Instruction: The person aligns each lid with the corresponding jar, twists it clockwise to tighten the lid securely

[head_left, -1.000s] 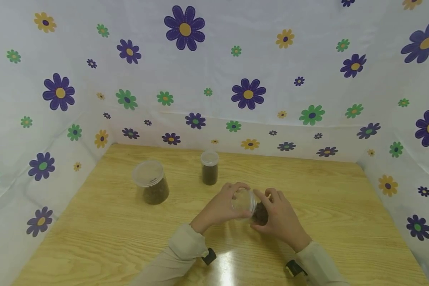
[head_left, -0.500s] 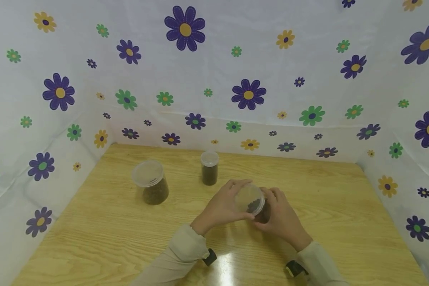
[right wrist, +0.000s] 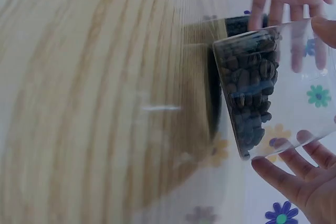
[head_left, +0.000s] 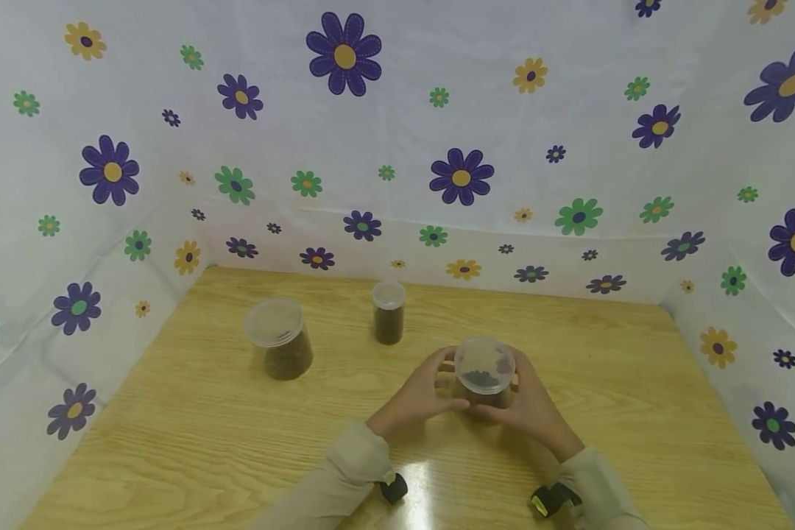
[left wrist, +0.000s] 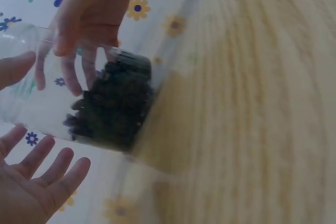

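A clear plastic jar (head_left: 484,372) with a translucent lid stands upright between the two hands, close over the table. Dark bean-like pieces (right wrist: 252,82) fill its lower part. My right hand (head_left: 533,405) grips the jar from the right, thumb across the front and fingertips (right wrist: 262,167) on the far side. The left hand (head_left: 419,394) cups the left side: its thumb (left wrist: 16,69) lies at the jar near the top, while the other fingers (left wrist: 68,179) are spread and stand off the wall. The jar partly hides the fingers of both hands in the head view.
A wide lidded jar (head_left: 285,350) with dark contents stands to the left. Behind the hands is a narrow lidded jar (head_left: 389,320), dark inside too. A flower-patterned cloth (head_left: 397,110) encloses the wooden table (head_left: 205,442) at the back and sides.
The jar was tilted with its top to the left; it has turned upright and shifted a little right. The left fingers, earlier round its lid end, have loosened.
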A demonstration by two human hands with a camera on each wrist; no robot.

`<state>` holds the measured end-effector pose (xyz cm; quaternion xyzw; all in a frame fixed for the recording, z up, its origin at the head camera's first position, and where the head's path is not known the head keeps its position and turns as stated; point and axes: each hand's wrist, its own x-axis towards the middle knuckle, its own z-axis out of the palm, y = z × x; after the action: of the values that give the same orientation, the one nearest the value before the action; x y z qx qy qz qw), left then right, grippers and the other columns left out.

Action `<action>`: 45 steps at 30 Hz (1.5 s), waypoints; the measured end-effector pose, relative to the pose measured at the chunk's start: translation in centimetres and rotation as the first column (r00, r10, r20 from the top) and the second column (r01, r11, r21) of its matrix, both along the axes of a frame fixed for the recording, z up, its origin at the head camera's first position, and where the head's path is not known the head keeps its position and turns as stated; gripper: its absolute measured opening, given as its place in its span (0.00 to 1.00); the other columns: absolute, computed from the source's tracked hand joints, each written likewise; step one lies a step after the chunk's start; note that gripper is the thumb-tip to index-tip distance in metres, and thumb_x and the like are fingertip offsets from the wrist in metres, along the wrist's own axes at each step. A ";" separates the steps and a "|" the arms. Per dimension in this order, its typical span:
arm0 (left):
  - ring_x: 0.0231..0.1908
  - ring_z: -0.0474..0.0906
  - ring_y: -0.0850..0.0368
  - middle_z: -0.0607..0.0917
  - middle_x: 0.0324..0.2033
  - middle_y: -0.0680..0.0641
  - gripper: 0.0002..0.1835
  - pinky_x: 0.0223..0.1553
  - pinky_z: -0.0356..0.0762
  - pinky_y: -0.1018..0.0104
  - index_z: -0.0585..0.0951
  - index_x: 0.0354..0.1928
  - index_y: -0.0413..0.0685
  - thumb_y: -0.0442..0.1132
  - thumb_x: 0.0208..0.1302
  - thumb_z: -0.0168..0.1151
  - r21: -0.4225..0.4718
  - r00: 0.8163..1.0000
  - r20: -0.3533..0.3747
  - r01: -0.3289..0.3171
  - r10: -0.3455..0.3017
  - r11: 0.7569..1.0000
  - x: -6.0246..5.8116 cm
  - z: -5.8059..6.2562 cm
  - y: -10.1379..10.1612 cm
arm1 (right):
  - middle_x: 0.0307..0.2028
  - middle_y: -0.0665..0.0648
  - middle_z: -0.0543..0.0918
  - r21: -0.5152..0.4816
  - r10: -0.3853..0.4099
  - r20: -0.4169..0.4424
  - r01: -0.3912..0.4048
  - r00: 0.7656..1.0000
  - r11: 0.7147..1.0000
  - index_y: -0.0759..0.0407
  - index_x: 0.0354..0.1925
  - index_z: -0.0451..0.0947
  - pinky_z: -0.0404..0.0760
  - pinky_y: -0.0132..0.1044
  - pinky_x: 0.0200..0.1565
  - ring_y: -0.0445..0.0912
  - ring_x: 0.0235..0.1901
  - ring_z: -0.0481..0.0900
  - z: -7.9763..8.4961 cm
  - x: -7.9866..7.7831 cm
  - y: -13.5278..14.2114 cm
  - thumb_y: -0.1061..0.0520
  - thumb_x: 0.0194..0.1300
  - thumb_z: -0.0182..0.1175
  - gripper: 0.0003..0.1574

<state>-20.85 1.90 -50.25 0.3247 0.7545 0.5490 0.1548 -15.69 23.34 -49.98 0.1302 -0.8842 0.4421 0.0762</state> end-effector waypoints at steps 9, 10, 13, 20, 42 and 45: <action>0.60 0.68 0.41 0.66 0.61 0.37 0.39 0.54 0.77 0.57 0.56 0.68 0.44 0.39 0.58 0.66 0.018 0.997 0.075 -0.032 0.030 0.999 -0.4 -1.3 1.3 | 0.62 0.66 0.63 -0.082 0.024 0.006 -0.023 1.000 0.996 0.60 0.68 0.50 0.73 0.67 0.49 0.66 0.61 0.64 -0.7 -0.5 0.8 0.58 0.46 0.74 0.59; 0.60 0.68 0.40 0.67 0.61 0.37 0.38 0.54 0.77 0.57 0.57 0.68 0.44 0.39 0.58 0.65 0.021 0.996 0.081 -0.039 0.037 0.999 -0.5 -1.3 1.5 | 0.62 0.66 0.63 -0.094 0.025 0.006 -0.024 1.000 0.995 0.60 0.68 0.49 0.73 0.67 0.49 0.66 0.61 0.64 -0.7 -0.6 0.8 0.58 0.46 0.74 0.59; 0.59 0.69 0.41 0.68 0.60 0.38 0.37 0.53 0.78 0.57 0.59 0.67 0.44 0.39 0.59 0.65 0.029 0.995 0.087 -0.060 0.057 0.998 -0.8 -1.4 2.2 | 0.62 0.67 0.64 -0.119 0.014 0.012 -0.013 1.000 0.993 0.59 0.69 0.48 0.74 0.65 0.49 0.66 0.60 0.65 -0.9 -0.8 1.2 0.60 0.47 0.73 0.59; 0.58 0.72 0.42 0.72 0.58 0.40 0.35 0.51 0.79 0.58 0.62 0.66 0.46 0.41 0.59 0.65 0.029 0.992 0.054 -0.113 0.111 0.993 -2.0 -1.9 4.3 | 0.64 0.69 0.59 -0.153 -0.035 0.036 0.040 0.999 0.987 0.61 0.69 0.43 0.70 0.68 0.51 0.70 0.64 0.60 -1.0 -1.4 2.4 0.63 0.50 0.70 0.59; 0.55 0.76 0.45 0.74 0.55 0.41 0.30 0.51 0.79 0.60 0.67 0.65 0.52 0.43 0.61 0.63 0.056 0.961 0.110 -0.260 0.253 0.964 -6.0 -2.3 10.3 | 0.69 0.69 0.52 -0.255 -0.165 0.149 0.199 0.975 0.946 0.64 0.69 0.41 0.51 0.64 0.67 0.66 0.70 0.48 -0.7 -5.7 5.7 0.64 0.56 0.66 0.55; 0.54 0.76 0.45 0.75 0.54 0.41 0.29 0.51 0.79 0.60 0.67 0.64 0.51 0.42 0.61 0.63 0.058 0.962 0.118 -0.256 0.248 0.965 -6.6 -2.4 10.5 | 0.69 0.70 0.52 -0.254 -0.181 0.170 0.220 0.969 0.942 0.64 0.70 0.41 0.52 0.64 0.66 0.67 0.69 0.50 -0.6 -6.2 6.0 0.64 0.55 0.66 0.56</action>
<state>-27.41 12.42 -52.63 0.2007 0.7596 0.6082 0.1132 -21.89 29.36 -50.57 -0.0048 -0.8271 0.5572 0.0739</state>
